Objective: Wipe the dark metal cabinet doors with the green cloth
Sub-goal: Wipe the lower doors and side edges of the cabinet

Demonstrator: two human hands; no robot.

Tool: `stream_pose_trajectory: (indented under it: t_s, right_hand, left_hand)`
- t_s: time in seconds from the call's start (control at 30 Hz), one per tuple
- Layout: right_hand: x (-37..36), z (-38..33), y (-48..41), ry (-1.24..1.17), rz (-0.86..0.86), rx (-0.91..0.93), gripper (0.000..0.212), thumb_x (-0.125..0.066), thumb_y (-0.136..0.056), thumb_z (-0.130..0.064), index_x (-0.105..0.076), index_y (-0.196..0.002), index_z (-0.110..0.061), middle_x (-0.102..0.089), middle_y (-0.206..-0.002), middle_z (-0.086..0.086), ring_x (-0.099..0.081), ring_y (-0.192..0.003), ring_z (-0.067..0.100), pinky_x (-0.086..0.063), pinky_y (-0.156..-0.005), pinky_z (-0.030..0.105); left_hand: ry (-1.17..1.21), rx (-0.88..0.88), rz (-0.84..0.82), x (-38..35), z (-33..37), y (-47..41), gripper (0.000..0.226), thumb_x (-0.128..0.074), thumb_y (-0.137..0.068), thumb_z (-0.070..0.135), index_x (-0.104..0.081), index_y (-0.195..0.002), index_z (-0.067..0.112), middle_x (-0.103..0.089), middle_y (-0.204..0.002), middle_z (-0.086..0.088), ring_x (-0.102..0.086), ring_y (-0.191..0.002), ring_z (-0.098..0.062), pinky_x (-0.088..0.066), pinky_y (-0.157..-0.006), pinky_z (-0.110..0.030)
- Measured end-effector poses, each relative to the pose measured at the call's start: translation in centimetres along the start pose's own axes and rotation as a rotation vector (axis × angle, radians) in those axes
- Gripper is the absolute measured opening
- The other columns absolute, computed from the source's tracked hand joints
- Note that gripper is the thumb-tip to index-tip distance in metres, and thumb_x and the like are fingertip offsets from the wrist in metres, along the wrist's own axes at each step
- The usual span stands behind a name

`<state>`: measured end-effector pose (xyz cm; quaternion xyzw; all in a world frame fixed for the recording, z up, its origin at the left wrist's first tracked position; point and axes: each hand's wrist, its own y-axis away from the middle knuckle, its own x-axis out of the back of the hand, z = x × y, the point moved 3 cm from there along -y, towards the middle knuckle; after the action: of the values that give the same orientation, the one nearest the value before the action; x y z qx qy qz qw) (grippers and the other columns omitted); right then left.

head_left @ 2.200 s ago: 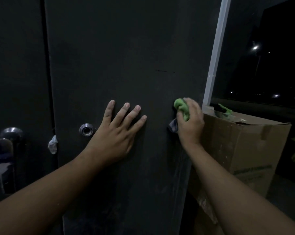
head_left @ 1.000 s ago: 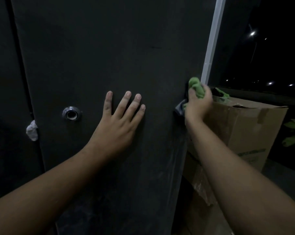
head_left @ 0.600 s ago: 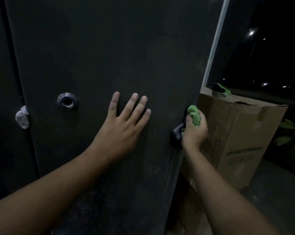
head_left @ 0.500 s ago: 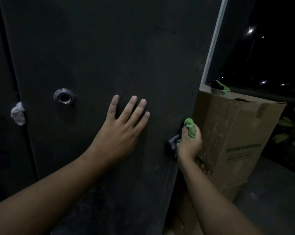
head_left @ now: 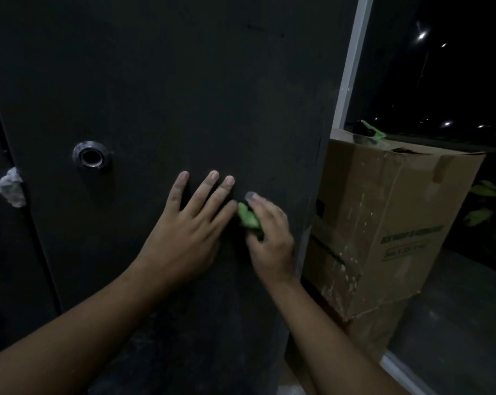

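While the tall dark metal cabinet door point(head_left: 184, 81) was braced by the left hand point(head_left: 187, 232), whose fingers point(head_left: 205, 189) were laid flat and spread on its face, the small bunched green cloth point(head_left: 248, 219) was pressed against the same face by the right hand point(head_left: 269, 240), just beside the left little finger and a little inside the door's right edge. The right fingers were curled round the cloth, so that only a green lump was shown at the thumb side; that hand was somewhat blurred.

The step in hand was judged to be the wiping of the door's right-hand part. It would be done well if even pressure were applied, if overlapping strokes were run along the door's height, and if the cloth were opened out so that more of it met the metal. The patch under the left hand could be reached only once that hand was shifted.

The door's long axis was seen to stand upright, its face turned to the camera and its right edge toward the brown cardboard box point(head_left: 383, 223). The cloth's visible part was seen to run slantwise, from upper left to lower right.
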<state>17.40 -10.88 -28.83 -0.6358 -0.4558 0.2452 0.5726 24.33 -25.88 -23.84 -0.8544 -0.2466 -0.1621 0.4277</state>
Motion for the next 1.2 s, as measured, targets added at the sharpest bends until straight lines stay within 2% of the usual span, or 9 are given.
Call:
stream_pose_trajectory:
  t_s: [0.13,0.27,0.37,0.47,0.53,0.77,0.97,1.1,1.2]
  right_hand:
    - [1.2,3.2,2.1,-0.047,-0.042,-0.141,0.056,-0.064,-0.076,0.011,-0.065,-0.127,-0.011,-0.06,-0.135,0.001,-0.053,-0.129,0.014,-0.038,-0.112,0.029]
    - [1.7,3.2,-1.3,-0.185,0.366,-0.711,0.042,-0.066,-0.09,-0.004,-0.062,-0.131,-0.017,-0.059,-0.131,-0.002,-0.054,-0.12,0.008,-0.044,-0.105,0.023]
    - [1.1,0.3,-3.2,-0.09,0.353,-0.468,0.042,-0.067,-0.089,-0.004,-0.063,-0.13,-0.014,-0.06,-0.132,0.0,-0.055,-0.123,0.01,-0.039,-0.104,0.012]
    - [-0.1,-0.4,-0.5,-0.04,0.125,-0.119,0.05,-0.066,-0.08,0.009,-0.065,-0.127,-0.009,-0.062,-0.133,0.002,-0.054,-0.128,0.015,-0.039,-0.11,0.027]
    - [-0.5,1.2,2.4,-0.029,0.082,-0.089,0.054,-0.064,-0.075,0.013,-0.067,-0.125,-0.007,-0.062,-0.132,0.005,-0.054,-0.128,0.016,-0.039,-0.11,0.028]
    - [-1.3,6.2,8.8,-0.11,0.373,-0.707,0.043,-0.063,-0.092,-0.003,-0.059,-0.132,-0.016,-0.058,-0.134,-0.002,-0.052,-0.125,0.006,-0.038,-0.102,0.011]
    - [-1.7,10.4,10.6,-0.291,0.611,-1.183,0.036,-0.058,-0.099,-0.025,-0.055,-0.135,-0.032,-0.061,-0.126,-0.006,-0.059,-0.115,0.014,-0.046,-0.084,0.02]
    - [-0.9,9.1,7.3,-0.233,0.472,-0.86,0.043,-0.056,-0.099,-0.019,-0.05,-0.14,-0.03,-0.049,-0.139,-0.007,-0.05,-0.125,0.006,-0.042,-0.094,0.011]
    - [-0.4,9.4,6.5,-0.227,0.362,-0.645,0.053,-0.051,-0.095,-0.012,-0.042,-0.146,-0.024,-0.042,-0.142,-0.006,-0.043,-0.133,0.009,-0.04,-0.106,0.024]
  left_hand:
    - [-0.009,-0.032,-0.021,0.0,-0.8,1.0,0.055,-0.036,-0.093,0.028,-0.048,-0.14,0.001,-0.026,-0.159,-0.019,-0.024,-0.147,-0.037,-0.012,-0.118,-0.061]
    - [0.004,-0.034,-0.072,0.5,-1.0,1.2,0.057,-0.035,-0.091,0.031,-0.05,-0.139,0.004,-0.025,-0.16,-0.017,-0.022,-0.148,-0.034,-0.009,-0.119,-0.059]
    - [0.035,0.004,-0.051,0.5,-0.5,1.3,0.055,-0.039,-0.088,0.028,-0.051,-0.137,0.005,-0.029,-0.159,-0.015,-0.024,-0.148,-0.032,-0.01,-0.119,-0.059]
    - [0.044,0.047,-0.027,0.2,-0.1,1.5,0.056,-0.039,-0.086,0.026,-0.049,-0.137,0.006,-0.03,-0.159,-0.014,-0.023,-0.149,-0.031,-0.011,-0.119,-0.058]
    - [0.023,0.064,-0.049,-0.3,0.4,1.6,0.058,-0.035,-0.087,0.029,-0.046,-0.14,0.008,-0.025,-0.16,-0.015,-0.017,-0.15,-0.032,-0.006,-0.119,-0.061]
    - [-0.016,-0.003,-0.158,-2.7,4.6,2.1,0.074,-0.049,-0.084,0.036,-0.032,-0.152,0.012,-0.009,-0.164,-0.014,-0.003,-0.152,-0.032,0.006,-0.116,-0.065]
    - [0.001,-0.006,-0.159,-4.2,6.1,2.2,0.077,-0.058,-0.079,0.04,-0.039,-0.149,0.015,-0.007,-0.163,-0.02,-0.001,-0.151,-0.038,0.011,-0.112,-0.068]
    - [0.006,0.004,-0.149,-4.9,7.1,2.0,0.074,-0.061,-0.078,0.039,-0.043,-0.147,0.016,-0.008,-0.163,-0.02,-0.001,-0.151,-0.038,0.011,-0.112,-0.069]
    - [0.021,0.002,-0.146,-5.4,8.0,2.1,0.07,-0.058,-0.08,0.037,-0.045,-0.145,0.016,-0.009,-0.163,-0.02,-0.002,-0.151,-0.037,0.011,-0.112,-0.068]
